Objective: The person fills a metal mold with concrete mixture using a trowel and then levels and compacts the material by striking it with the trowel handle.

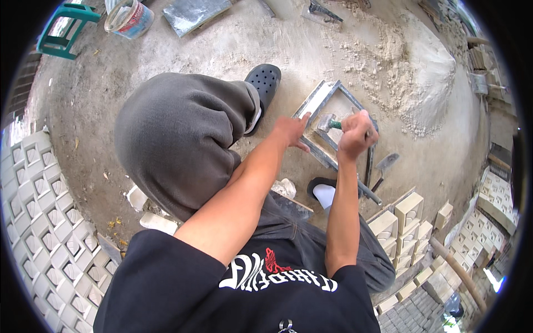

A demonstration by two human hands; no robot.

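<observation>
Our left hand (pixel 291 134) splays against the metal mould frame (pixel 317 101); our right hand (pixel 358 135) clamps a green-handled tool (pixel 332 124), its head toward ten o'clock.

Head camera, left one of a worn pair. Looks from above, steeply down, picture upright. Wide fisheye: dark rim, edges bowing. Shirt (pixel 183 294) closest to lens, nearer than left hand (pixel 292 133) and right hand (pixel 358 135), both near mid-frame. Ground (pixel 222 53) farther off, beyond and either side of the hands.
</observation>
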